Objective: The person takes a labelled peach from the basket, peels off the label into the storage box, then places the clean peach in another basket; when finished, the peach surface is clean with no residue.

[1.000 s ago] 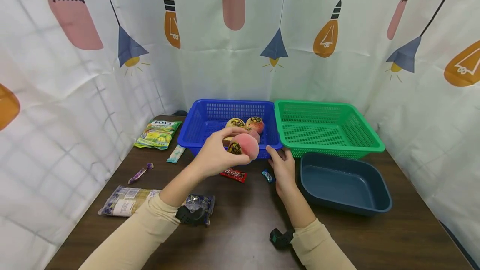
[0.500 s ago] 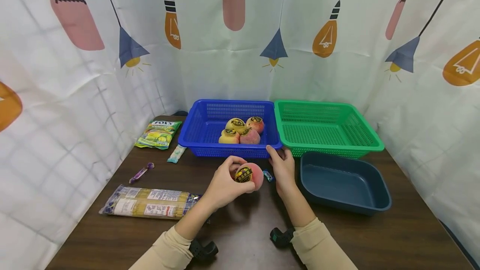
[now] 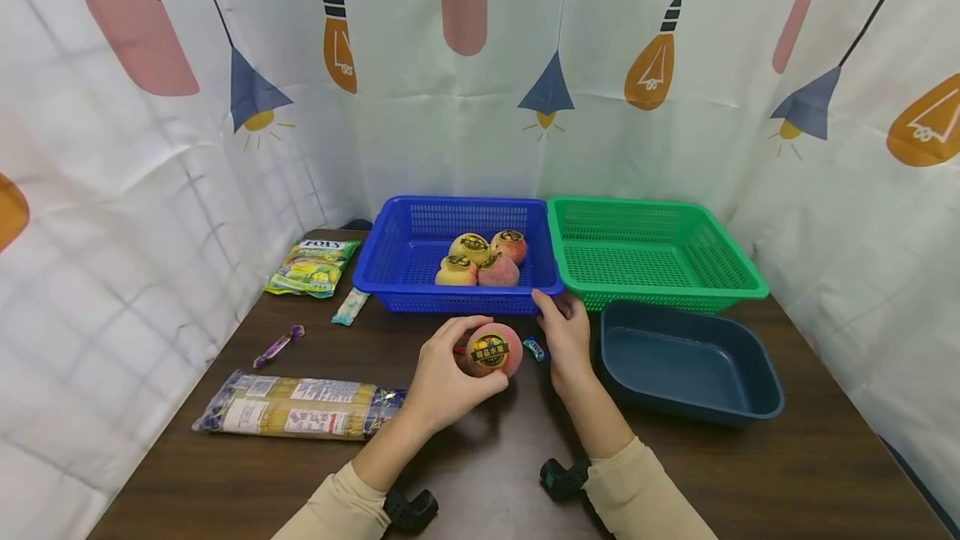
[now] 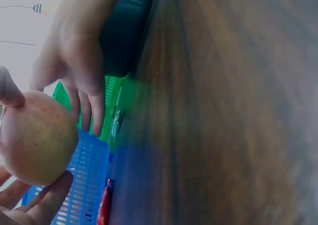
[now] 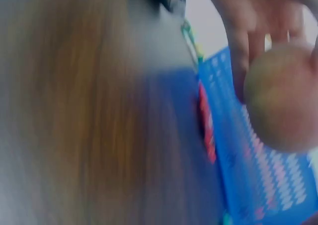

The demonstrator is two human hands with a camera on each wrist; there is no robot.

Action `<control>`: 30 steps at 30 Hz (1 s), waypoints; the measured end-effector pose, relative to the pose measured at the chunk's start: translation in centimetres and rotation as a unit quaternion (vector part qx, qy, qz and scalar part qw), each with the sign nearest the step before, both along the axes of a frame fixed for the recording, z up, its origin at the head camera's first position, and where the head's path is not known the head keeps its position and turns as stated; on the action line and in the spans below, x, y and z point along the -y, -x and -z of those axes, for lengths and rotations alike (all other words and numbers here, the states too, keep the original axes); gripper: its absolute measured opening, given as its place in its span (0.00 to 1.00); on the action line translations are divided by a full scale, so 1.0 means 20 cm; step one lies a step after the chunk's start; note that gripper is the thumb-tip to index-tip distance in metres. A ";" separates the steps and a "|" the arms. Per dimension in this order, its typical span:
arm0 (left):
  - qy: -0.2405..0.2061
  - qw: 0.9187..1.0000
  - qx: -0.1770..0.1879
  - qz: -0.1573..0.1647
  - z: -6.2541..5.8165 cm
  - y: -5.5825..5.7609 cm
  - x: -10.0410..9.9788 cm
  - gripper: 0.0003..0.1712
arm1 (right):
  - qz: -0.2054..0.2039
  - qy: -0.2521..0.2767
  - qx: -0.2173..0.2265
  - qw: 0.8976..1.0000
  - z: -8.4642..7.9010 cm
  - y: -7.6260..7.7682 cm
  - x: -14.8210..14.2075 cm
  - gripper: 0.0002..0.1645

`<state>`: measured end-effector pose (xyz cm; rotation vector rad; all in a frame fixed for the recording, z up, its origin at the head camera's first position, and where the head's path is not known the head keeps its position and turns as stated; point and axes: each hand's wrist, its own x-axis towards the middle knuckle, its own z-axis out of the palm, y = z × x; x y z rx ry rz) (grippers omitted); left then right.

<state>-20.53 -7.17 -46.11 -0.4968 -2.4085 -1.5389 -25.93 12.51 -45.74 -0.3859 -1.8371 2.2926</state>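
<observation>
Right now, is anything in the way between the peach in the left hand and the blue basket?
A little: the blue basket has its near wall up, and a red packet lies on the table between it and the peach in the left hand. Nothing visible blocks the way over them.

In the head view, we find the red packet before the blue basket mostly hidden by the left hand and peach; the right-wrist view blurs it.
</observation>
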 end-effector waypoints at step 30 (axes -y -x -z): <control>0.029 0.976 -0.180 -0.119 -0.03 -0.01 0.03 0.43 | -0.132 -0.401 -0.216 0.880 -0.26 -0.30 0.07 0.16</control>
